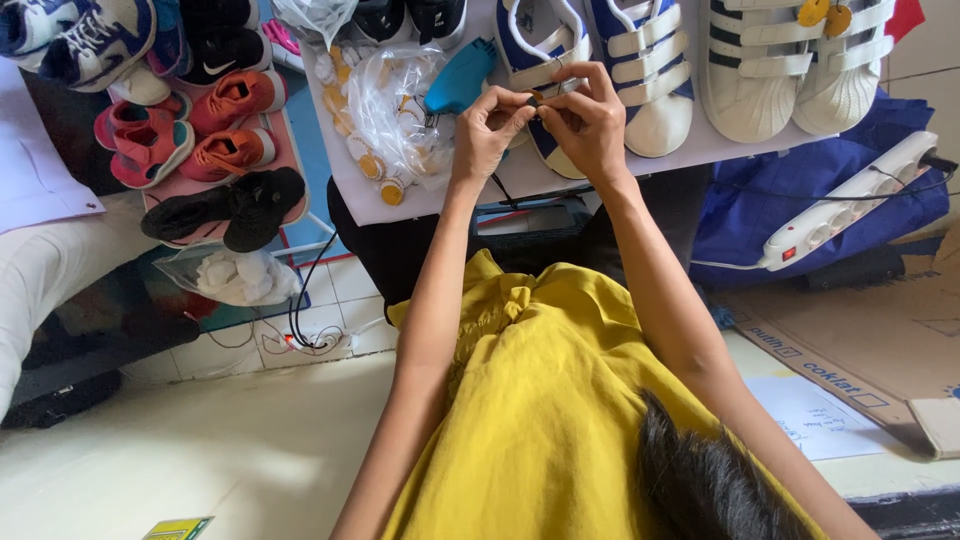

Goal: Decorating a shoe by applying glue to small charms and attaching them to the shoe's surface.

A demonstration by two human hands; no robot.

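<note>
Both hands meet over the near edge of the white board (690, 145), left hand (488, 130) and right hand (590, 120) fingertip to fingertip, with little gap between them. Just left, the teal tagging gun (460, 75) and a clear bag of tags (385, 115) block that side. Blue-and-white strap shoes (625, 60) crowd right behind the hands; white strap shoes (790, 60) fill the far right. A bare strip of board lies open below the white pair
</note>
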